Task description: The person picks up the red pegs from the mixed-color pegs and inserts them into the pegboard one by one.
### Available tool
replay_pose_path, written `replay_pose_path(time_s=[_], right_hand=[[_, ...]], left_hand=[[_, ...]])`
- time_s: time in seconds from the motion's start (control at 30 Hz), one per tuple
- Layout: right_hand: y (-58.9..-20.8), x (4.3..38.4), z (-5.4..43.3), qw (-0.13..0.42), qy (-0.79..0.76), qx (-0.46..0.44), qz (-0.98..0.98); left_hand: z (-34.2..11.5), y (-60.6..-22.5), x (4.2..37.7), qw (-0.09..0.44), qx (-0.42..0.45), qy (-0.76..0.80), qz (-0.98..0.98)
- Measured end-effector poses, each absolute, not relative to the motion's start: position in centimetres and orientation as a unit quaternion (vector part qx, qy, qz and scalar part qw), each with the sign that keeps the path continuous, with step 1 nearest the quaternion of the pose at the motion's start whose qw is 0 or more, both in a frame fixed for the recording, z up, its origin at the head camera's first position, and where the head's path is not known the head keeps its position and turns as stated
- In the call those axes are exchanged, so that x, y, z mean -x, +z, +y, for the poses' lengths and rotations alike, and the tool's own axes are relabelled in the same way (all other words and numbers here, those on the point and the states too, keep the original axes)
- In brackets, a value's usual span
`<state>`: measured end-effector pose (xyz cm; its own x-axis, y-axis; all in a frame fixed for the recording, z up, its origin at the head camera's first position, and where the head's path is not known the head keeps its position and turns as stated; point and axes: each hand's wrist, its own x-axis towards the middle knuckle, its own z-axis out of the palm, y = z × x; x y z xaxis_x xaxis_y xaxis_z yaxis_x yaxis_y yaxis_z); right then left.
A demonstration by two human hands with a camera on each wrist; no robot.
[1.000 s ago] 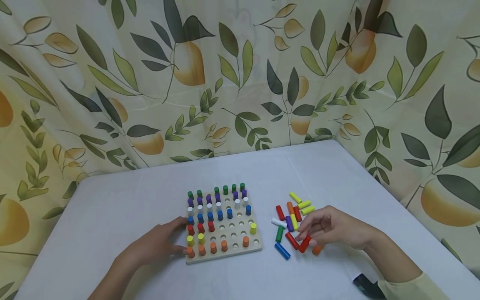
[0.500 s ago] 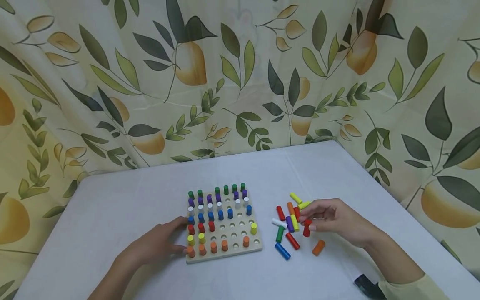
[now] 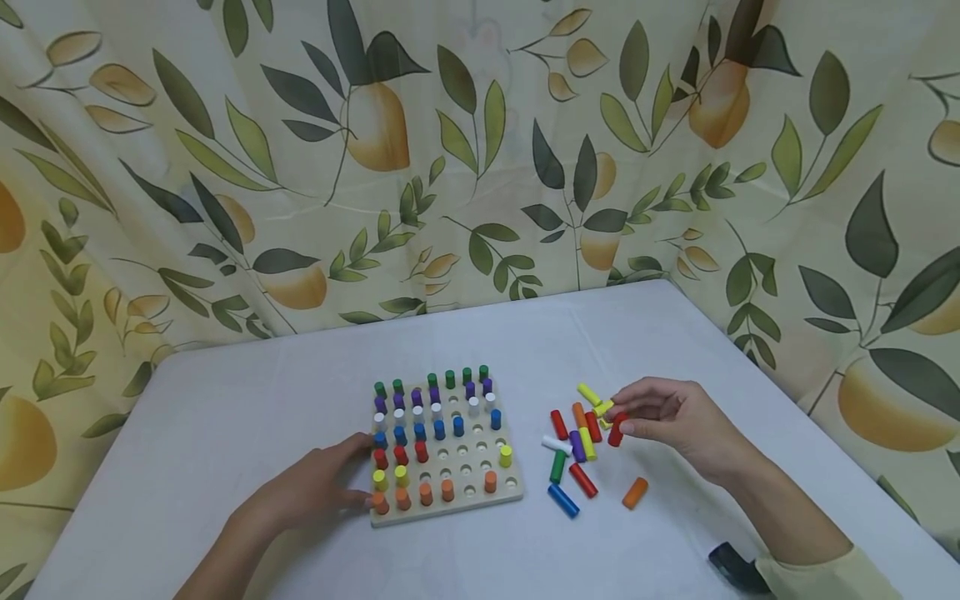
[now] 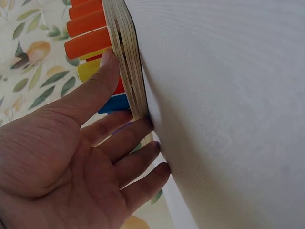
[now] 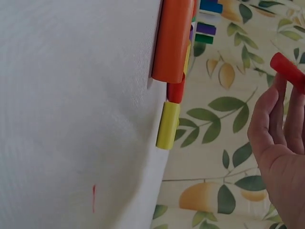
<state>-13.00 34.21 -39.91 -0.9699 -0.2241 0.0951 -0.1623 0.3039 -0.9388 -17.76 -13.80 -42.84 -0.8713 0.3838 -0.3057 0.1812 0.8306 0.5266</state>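
A wooden pegboard (image 3: 459, 492) carries rows of coloured pegs, with several bare holes on its right half. My left hand (image 3: 315, 487) rests against the board's left edge, thumb near the front corner; the left wrist view shows the thumb beside an orange peg (image 4: 88, 44) and the other fingers extended along the board's side. Held above the table, a red peg (image 3: 617, 429) is pinched between thumb and fingers of my right hand (image 3: 678, 425). In the right wrist view this red peg (image 5: 287, 71) slants at the fingertips. Yellow pegs lie partly hidden behind the right fingers.
Loose pegs lie right of the board, among them a green peg (image 3: 557, 467), a blue peg (image 3: 563, 501) and a white peg (image 3: 556, 444). An orange peg (image 3: 635, 492) lies apart, nearer me. A black object (image 3: 735, 568) sits by the right sleeve. A patterned curtain (image 3: 480, 167) hangs behind the table.
My right hand has lifted the red peg off the table and moved it away from me, toward the yellow pegs. The orange peg has come into full view. My left hand stays put.
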Motion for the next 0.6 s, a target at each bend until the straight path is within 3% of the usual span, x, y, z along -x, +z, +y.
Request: replay_pose_path(time_s=[0.6], right_hand=[[-38.3,13.6,32.4,-0.016,-0.556,0.143,0.819]], left_hand=[[-13.8,-42.8,17.7,0.204,-0.157,0.251,0.933]])
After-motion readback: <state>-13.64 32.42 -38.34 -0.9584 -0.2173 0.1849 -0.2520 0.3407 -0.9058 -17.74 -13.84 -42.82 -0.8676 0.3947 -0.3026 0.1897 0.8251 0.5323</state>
